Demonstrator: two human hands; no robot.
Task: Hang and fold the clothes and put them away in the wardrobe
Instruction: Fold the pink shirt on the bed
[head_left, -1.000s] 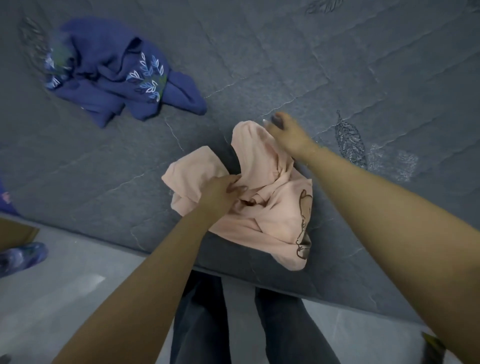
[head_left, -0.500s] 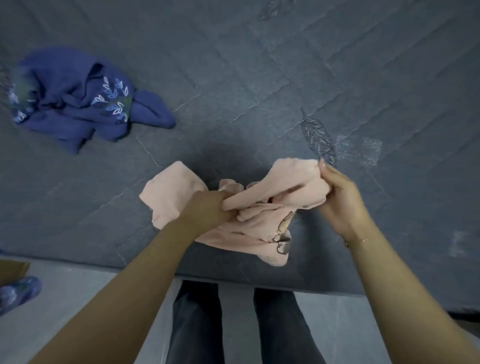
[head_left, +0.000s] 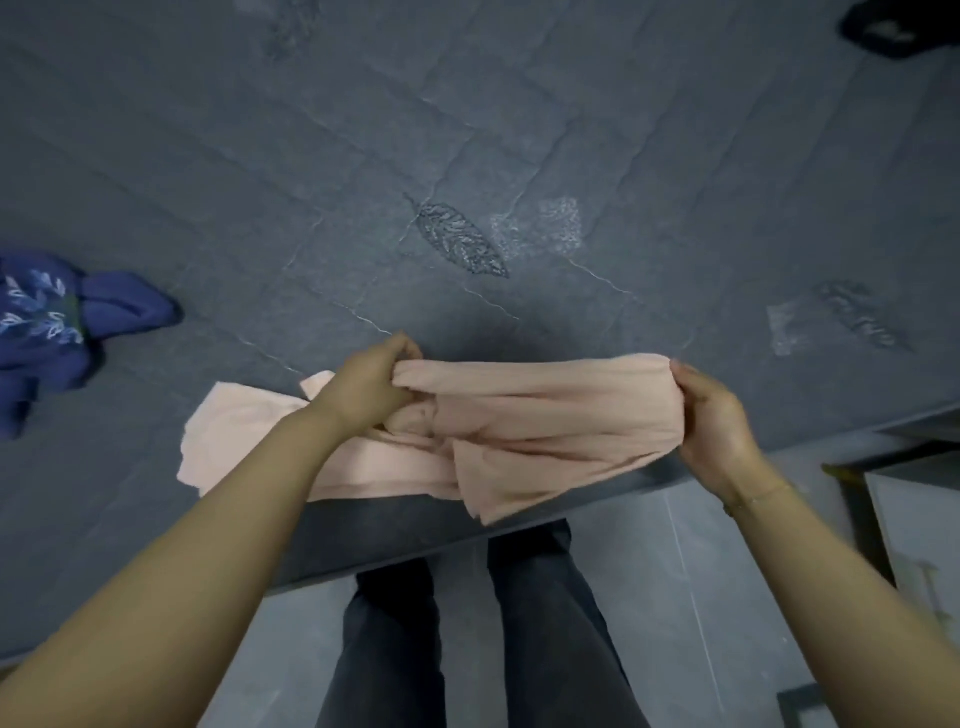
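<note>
Count: 2 hands, 1 peach garment, 1 blue garment, 1 dark item at far top right (too blurred to ID).
Left hand (head_left: 363, 387): fingers curled tight, gripping left end of the raised fold of peach garment (head_left: 519, 415); knuckles up, thumb hidden in cloth.
Right hand (head_left: 714, 421): fingers bent round right end of same fold, pinching it; thin bracelet at wrist.
Peach garment: stretched taut btwn both hands, above near edge of mattress (head_left: 519, 130); left part lying flat on mattress under left forearm, lower flap hanging over the edge.
Blue garment (head_left: 47, 332): crumpled, white leaf print, on mattress at left edge of view, well apart from peach one.
Mattress: grey quilted, stitched leaf motifs; holds both garments.
Dark item (head_left: 883, 31): on mattress, far right corner, partly cut off.
Below: legs in dark trousers (head_left: 467, 649), standing on pale tiled floor (head_left: 675, 597) against mattress edge.
Containers: cannot tell; pale edged object at right, by floor, unclear.
</note>
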